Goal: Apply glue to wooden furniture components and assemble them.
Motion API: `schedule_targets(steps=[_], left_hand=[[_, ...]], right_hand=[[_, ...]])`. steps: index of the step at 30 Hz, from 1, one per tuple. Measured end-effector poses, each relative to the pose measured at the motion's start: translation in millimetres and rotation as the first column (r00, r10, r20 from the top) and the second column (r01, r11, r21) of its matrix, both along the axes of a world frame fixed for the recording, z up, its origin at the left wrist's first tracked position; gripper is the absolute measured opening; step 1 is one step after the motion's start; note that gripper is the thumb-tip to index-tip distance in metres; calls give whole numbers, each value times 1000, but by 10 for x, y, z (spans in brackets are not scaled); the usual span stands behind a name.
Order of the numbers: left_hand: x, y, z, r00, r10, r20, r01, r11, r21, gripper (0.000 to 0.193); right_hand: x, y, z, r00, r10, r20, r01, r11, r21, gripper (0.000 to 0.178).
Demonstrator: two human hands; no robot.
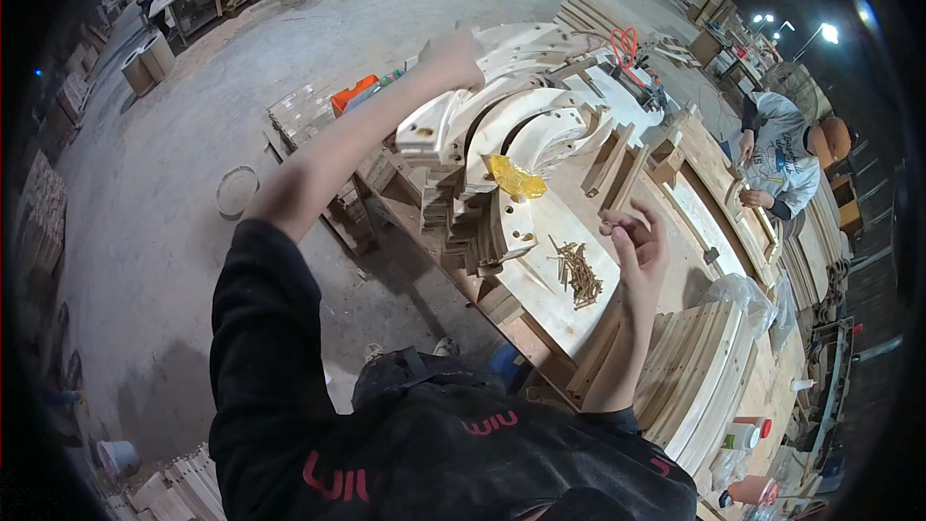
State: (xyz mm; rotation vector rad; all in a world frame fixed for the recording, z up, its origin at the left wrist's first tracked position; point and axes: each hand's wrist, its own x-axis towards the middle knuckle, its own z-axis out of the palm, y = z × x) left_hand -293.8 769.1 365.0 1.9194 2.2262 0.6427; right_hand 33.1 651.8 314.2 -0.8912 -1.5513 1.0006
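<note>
My left hand point(451, 58) reaches out over the far left side of the stacked curved wooden pieces point(526, 108). It looks closed, and its fingertips are hidden behind its back. Several of these pale pieces have drilled holes in their ends. On the stack lies a yellow plastic bag point(516, 178). Above the right part of the bench I hold up my right hand point(639, 246), thumb and index finger pinched together; anything between them is too small to make out. A loose pile of brass-coloured screws point(580, 276) lies on a pale board point(540, 297), left of that hand.
Wooden strips point(625, 169) and a long frame point(719, 188) lie farther right. A co-worker point(786, 150) handles wood there. Curved slats point(699, 367) stand stacked near my right forearm, with bottles point(743, 434) beyond. An orange coiled hose point(625, 43) is at the back.
</note>
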Motion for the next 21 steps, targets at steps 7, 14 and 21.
schedule_targets(steps=[7, 14, 21], left_hand=[[244, -1390, 180, 972, -225, 68, 207, 957, 201, 82], [326, -2053, -78, 886, -461, -42, 463, 881, 102, 75], [74, -2092, -302, 702, -599, -386, 705, 660, 257, 62]], right_hand=[[352, 363, 266, 985, -99, -141, 109, 992, 61, 47], [-194, 204, 623, 791, 546, 274, -524, 837, -154, 59], [-926, -338, 281, 682, 681, 267, -578, 725, -375, 83]])
